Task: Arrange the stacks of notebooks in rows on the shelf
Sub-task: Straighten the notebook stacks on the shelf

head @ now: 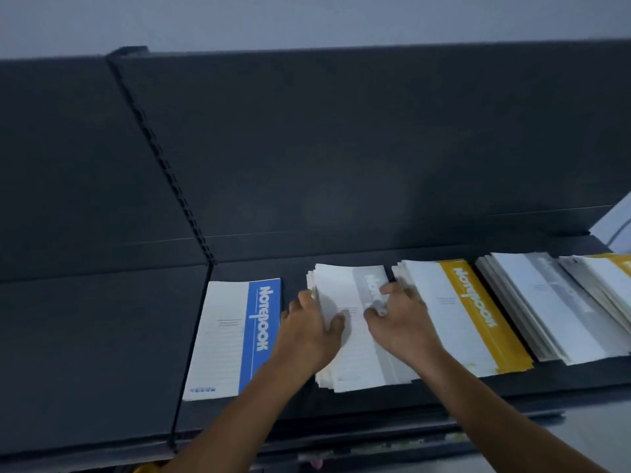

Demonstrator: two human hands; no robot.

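Grey notebook stack (355, 322) at lower centre is clasped by left hand (309, 331) and right hand (401, 320), fingers curled on it, apparently squaring it.

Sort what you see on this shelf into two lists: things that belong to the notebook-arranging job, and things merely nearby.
Part of the job:
grey notebook stack under both hands
left hand
right hand
blue notebook
yellow notebook stack
further stacks
shelf

Merely nearby:
white object at the right edge
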